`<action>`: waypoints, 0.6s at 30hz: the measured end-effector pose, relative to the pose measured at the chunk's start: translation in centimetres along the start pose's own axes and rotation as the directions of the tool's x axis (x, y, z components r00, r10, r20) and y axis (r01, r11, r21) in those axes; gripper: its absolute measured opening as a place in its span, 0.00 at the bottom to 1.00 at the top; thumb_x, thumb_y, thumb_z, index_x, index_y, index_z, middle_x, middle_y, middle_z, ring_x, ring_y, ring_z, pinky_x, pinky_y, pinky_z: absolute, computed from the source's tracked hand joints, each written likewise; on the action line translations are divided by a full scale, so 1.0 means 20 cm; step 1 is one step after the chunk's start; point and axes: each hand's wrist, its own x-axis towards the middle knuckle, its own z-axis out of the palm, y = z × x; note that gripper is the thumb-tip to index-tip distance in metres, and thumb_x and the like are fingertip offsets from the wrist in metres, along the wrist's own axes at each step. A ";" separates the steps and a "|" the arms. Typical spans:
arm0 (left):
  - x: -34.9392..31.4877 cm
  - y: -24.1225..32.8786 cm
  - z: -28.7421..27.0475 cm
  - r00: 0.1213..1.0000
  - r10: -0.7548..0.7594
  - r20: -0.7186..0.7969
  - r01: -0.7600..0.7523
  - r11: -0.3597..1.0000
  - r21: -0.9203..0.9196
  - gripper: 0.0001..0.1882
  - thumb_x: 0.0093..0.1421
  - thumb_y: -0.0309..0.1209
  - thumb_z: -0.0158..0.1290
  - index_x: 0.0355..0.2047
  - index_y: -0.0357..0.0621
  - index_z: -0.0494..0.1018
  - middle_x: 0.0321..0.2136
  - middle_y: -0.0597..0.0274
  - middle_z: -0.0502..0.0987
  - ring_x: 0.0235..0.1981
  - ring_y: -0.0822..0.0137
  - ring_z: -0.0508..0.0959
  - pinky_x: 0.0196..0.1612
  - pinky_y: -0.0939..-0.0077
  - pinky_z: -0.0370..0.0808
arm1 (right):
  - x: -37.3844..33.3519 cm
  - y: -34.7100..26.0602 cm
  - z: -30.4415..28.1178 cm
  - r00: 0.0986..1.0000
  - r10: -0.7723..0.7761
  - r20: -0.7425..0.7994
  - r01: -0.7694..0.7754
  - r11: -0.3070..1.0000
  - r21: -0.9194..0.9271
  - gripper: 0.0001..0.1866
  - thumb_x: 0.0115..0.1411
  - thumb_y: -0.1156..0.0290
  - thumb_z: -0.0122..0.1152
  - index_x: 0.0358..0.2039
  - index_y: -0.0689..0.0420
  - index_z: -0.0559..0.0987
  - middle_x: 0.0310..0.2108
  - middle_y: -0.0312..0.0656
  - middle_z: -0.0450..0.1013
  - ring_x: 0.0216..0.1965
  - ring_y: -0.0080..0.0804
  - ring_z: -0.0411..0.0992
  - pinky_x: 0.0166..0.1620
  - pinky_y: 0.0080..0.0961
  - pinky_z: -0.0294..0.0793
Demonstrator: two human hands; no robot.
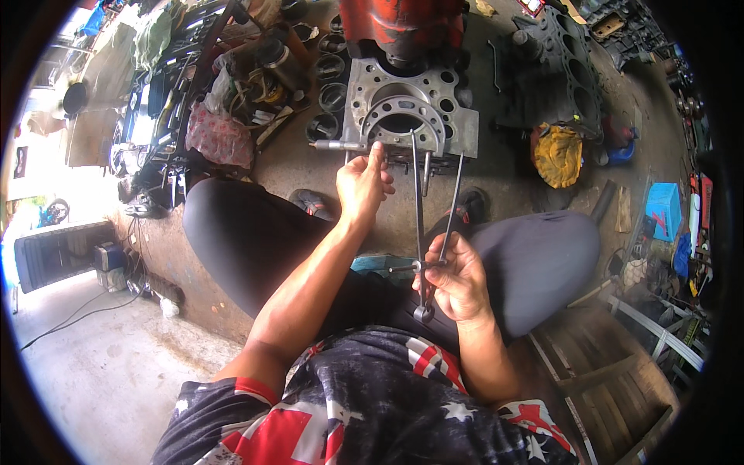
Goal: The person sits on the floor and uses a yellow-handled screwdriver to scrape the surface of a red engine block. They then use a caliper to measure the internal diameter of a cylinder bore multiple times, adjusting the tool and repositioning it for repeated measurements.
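Observation:
A large outside micrometer (pixel 339 145) with a C-shaped frame is in my left hand (pixel 363 186). Its thimble points left, and thumb and fingers close around it near the frame. The frame's arc lies in view over the end face of a grey metal engine block (pixel 360 93). My right hand (pixel 459 280) grips a spring caliper (pixel 421 213) by its adjusting screw, low in front of my lap. Two long legs spread upward from its round pivot. The left leg's tip overlaps the micrometer frame's opening; the right tip ends beside the block's corner. Whether either touches metal, I cannot tell.
A red-orange machine part (pixel 403 31) stands behind the block. Several pistons (pixel 332 97) line its left side. Another dark engine block (pixel 554 70) and a yellow bag (pixel 558 155) lie right. Tools and rags crowd the left; a wooden crate (pixel 612 380) sits lower right.

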 end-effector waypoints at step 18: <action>0.00 -0.04 0.02 0.997 0.072 -0.016 -0.069 0.986 0.154 0.30 0.70 0.51 0.50 0.31 0.29 0.78 0.16 0.56 0.77 0.15 0.69 0.78 0.21 0.75 0.75 | 0.01 0.00 0.01 0.999 -0.039 -0.010 0.039 0.999 -0.021 0.16 0.60 0.85 0.64 0.46 0.59 0.72 0.35 0.47 0.81 0.32 0.34 0.82 0.33 0.24 0.81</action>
